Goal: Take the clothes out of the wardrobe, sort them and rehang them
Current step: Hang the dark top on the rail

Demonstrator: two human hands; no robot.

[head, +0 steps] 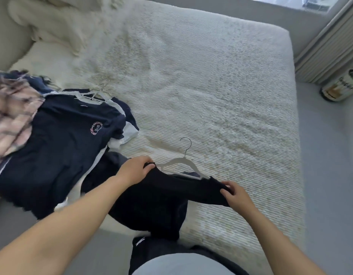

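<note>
Near six o'clock on the bed [211,86], my left hand [135,170] and right hand [236,195] pinch a black garment [163,197] on its white hanger [179,165]; nine o'clock's unsorted pile [52,147] remains, I judge.

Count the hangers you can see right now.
2. One white hanger sits in the black garment that the left hand and right hand grip; another tops the clothes pile on the bed. The pile may hide more.
</note>
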